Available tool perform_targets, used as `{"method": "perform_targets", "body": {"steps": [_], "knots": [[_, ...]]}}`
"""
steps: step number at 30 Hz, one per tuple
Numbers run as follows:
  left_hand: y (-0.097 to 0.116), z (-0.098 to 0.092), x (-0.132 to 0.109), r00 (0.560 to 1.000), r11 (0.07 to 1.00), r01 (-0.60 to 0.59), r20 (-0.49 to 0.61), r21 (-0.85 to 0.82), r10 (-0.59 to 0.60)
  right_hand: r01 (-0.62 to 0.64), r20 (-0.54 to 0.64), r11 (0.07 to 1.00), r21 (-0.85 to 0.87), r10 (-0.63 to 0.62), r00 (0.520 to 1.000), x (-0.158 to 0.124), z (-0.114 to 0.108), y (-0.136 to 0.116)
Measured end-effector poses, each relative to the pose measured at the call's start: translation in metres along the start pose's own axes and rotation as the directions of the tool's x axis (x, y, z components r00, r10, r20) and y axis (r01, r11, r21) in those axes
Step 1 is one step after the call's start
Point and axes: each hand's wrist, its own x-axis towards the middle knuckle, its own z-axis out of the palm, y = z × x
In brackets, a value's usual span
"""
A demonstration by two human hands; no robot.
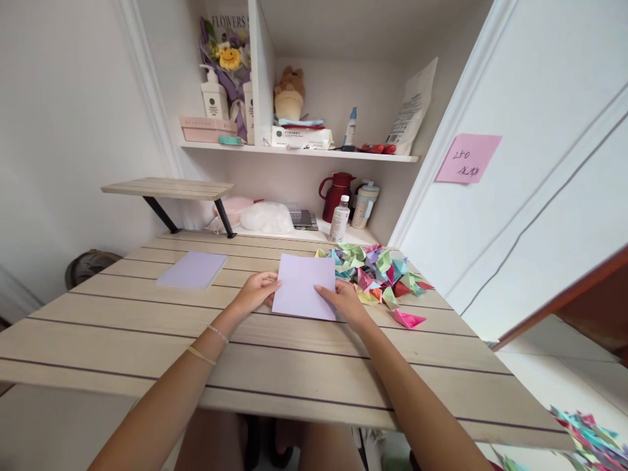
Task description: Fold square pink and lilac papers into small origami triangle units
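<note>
A lilac sheet [307, 278] lies flat at the middle of the table [294, 366], no crease visible on its face, so work on this piece seems barely begun. The left hand [261, 290] pinches its left edge; the right hand [346, 302] grips the opposite side, thumb on top and fingers mostly hidden beneath. Whether it is a single sheet or several together, I cannot tell. Just beyond the right hand is a pile of folded paper boats [375, 268] in many colours, which look finished, with one bright pink boat [409, 319] apart at its near side. On the left, well apart from the left hand, a stack of lilac paper [192, 269] lies flat and unfolded. The pile crowds the right side, so sideways room seems tighter there, while nothing stands between the left hand and the stack. Farther back are a clear bottle [340, 219], a dark red jug [337, 196], a tumbler [366, 204] and, on the left, a small raised stand [169, 187]. A pink note [468, 158] is stuck up at right, and more coloured folded paper [593, 438] shows low at the right edge, beyond the table.
</note>
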Motion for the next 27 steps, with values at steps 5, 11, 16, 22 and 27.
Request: {"method": "perform_targets", "body": {"steps": [5, 11, 16, 22, 27], "knots": [[-0.010, -0.002, 0.004, 0.997, 0.996, 0.075, 0.030, 0.055, -0.076, 0.082, -0.060, 0.952, -0.294, -0.104, 0.993, -0.005, -0.002, -0.011], [-0.018, -0.005, 0.007, 0.993, 0.984, 0.100, 0.046, 0.148, -0.107, -0.100, -0.517, 0.572, -0.814, -0.635, 0.574, -0.010, -0.041, -0.029], [-0.021, -0.005, 0.009, 0.990, 0.977, 0.108, 0.067, 0.185, -0.122, -0.227, -0.454, 0.399, -0.888, -0.688, 0.566, -0.002, -0.077, -0.013], [-0.018, -0.005, 0.006, 0.990, 0.974, 0.094, 0.087, 0.206, -0.114, -0.156, -0.398, 0.379, -0.912, -0.730, 0.555, 0.007, -0.087, 0.000], [-0.020, -0.001, 0.003, 0.994, 0.976, 0.015, 0.099, 0.219, -0.038, 0.024, -0.380, 0.440, -0.898, -0.801, 0.463, -0.003, -0.073, -0.017]]}}
